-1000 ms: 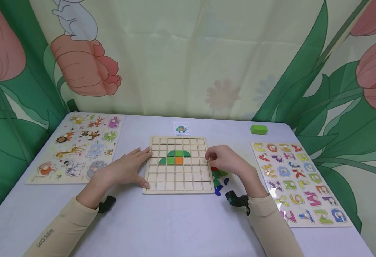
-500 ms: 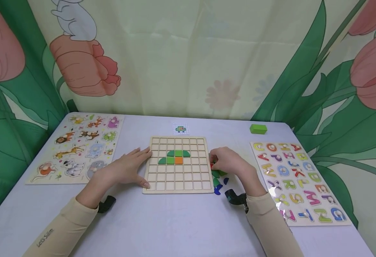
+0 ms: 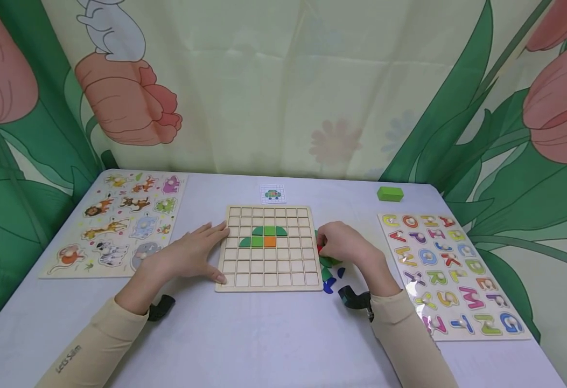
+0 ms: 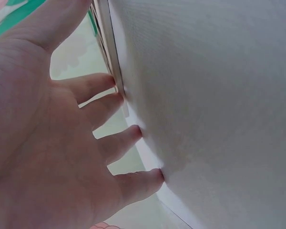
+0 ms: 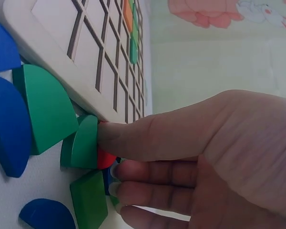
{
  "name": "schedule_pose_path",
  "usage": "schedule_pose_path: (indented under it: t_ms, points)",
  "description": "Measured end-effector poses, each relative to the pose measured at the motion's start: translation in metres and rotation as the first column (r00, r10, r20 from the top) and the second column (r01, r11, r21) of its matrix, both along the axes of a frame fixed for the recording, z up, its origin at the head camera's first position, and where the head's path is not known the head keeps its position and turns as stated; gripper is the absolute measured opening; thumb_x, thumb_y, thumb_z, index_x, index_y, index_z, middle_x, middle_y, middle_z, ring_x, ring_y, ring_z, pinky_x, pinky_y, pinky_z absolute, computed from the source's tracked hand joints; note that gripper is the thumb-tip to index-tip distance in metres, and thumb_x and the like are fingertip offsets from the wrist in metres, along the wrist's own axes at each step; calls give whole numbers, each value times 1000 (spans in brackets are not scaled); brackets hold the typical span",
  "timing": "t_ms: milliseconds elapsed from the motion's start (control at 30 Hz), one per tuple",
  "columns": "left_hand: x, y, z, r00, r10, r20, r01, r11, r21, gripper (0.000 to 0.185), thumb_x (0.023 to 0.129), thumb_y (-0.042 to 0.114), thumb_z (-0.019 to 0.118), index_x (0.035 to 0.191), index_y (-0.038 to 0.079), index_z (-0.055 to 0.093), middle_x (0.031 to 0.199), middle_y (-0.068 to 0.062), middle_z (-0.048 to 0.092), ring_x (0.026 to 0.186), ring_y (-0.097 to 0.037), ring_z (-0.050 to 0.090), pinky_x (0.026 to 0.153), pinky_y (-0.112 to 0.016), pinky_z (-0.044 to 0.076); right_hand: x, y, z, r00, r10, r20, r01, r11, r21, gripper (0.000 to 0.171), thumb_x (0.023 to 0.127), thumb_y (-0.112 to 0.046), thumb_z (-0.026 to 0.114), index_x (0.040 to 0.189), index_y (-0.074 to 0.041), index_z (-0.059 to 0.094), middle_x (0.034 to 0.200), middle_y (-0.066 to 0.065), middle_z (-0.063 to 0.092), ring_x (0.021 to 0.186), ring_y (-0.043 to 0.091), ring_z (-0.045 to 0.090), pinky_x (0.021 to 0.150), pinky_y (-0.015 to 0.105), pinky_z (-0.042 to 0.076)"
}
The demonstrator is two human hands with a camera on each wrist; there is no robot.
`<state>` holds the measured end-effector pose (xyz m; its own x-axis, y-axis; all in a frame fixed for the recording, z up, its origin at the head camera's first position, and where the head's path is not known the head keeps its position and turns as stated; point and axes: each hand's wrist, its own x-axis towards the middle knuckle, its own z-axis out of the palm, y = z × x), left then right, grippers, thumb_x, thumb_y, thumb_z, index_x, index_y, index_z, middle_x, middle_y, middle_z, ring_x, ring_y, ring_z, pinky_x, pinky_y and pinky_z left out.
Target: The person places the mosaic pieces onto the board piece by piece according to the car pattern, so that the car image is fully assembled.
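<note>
- now the right hand [image 3: 343,241] has dropped beside the grid board's [image 3: 268,289] right edge, pinching a red piece [image 5: 106,158]: apparently a selecting step.
- left hand [image 3: 188,254], fingers spread, touches the grid board's left edge, mid-tabletop [image 3: 273,339].

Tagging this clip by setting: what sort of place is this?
Probably a children's play area, perhaps staged: a cartoon backdrop stands behind a table bearing a letter puzzle and an animal puzzle.
</note>
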<state>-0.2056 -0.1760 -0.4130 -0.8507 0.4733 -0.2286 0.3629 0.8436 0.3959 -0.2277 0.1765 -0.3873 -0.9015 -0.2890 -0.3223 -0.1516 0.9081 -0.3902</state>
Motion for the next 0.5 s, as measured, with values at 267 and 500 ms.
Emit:
schedule_pose_path:
  t_ms: [267, 500]
  points:
    - [0, 0, 0, 1000, 0, 3, 0, 1000, 3, 120, 63, 65, 82, 157, 10, 30, 167, -9, 19, 153, -45, 14, 114, -74, 20, -3, 5, -2, 999, 35, -6, -36, 998, -56, 6, 84, -3, 71, 83, -8, 68, 79, 4, 63, 72, 17, 56, 61, 26, 46]
    - [0, 0, 1, 1000, 2, 6, -2, 1000, 6, 120, 64, 64, 82, 157, 10, 30, 167, -9, 19, 153, -44, 14, 115, -73, 19, -3, 6, 4, 999, 41, 19, -38, 993, -107, 10, 84, -5, 72, 79, -9, 65, 76, 4, 62, 68, 17, 56, 59, 26, 45]
